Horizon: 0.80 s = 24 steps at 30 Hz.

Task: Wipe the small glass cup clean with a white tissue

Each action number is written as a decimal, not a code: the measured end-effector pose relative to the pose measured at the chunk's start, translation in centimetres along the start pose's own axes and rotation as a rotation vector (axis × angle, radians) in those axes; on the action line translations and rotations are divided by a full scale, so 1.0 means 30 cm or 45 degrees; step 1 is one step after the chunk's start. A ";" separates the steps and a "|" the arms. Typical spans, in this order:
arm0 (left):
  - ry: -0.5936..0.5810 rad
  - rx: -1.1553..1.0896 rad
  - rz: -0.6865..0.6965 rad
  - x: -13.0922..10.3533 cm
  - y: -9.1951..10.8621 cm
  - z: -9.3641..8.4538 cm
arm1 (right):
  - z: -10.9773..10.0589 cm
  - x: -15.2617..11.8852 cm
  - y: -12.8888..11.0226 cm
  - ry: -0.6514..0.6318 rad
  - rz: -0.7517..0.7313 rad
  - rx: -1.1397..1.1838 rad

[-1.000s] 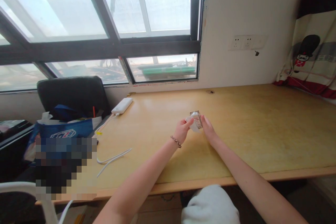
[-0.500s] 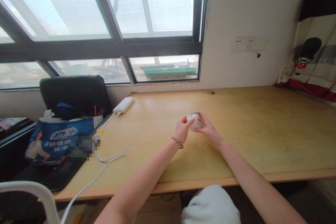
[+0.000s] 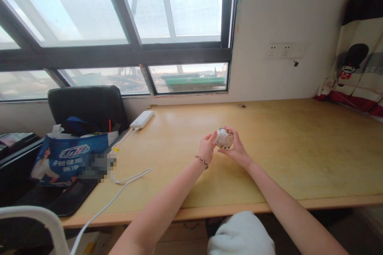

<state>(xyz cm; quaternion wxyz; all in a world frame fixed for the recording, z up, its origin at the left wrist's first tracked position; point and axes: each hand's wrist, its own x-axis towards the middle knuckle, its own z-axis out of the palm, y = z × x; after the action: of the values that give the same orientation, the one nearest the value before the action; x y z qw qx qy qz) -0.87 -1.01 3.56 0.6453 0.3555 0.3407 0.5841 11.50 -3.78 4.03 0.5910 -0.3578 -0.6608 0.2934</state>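
Observation:
A small glass cup [image 3: 225,138] with a gold-toned, wavy rim is held above the wooden desk, its round opening tilted up toward me. My right hand [image 3: 238,148] curves around its right side, fingers behind and thumb below. At the left edge, my left hand [image 3: 207,146] presses some white tissue-like material [image 3: 219,136] against the cup with closed fingers. Whether that material is tissue or cloth I cannot tell. A beaded bracelet [image 3: 202,161] circles my left wrist.
The wooden desk [image 3: 284,147] runs along the wall under a window. A white power bank [image 3: 142,120] and a white cable [image 3: 131,178] lie at its left. Beyond that edge, a blue bag [image 3: 72,155] sits on a black chair [image 3: 86,105]. A curtain [image 3: 356,59] hangs at the right.
The cup has been turned so that its gold rim and opening face me more. My right hand has shifted slightly around it; my left hand stays beside it.

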 end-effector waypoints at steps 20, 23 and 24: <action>-0.268 0.003 -0.216 0.019 0.024 -0.024 | -0.035 0.021 -0.017 -0.116 -0.112 -0.183; -0.274 0.057 -0.189 0.017 0.027 -0.026 | -0.032 0.021 -0.016 -0.138 -0.167 -0.270; -0.280 0.074 -0.167 0.015 0.027 -0.027 | -0.032 0.022 -0.012 -0.127 -0.171 -0.289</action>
<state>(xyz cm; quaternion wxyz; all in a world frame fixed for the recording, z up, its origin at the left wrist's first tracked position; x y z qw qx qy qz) -1.93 -0.47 3.83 0.7050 0.4128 0.3073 0.4880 12.38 -3.48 4.81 0.5315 -0.3622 -0.7407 0.1942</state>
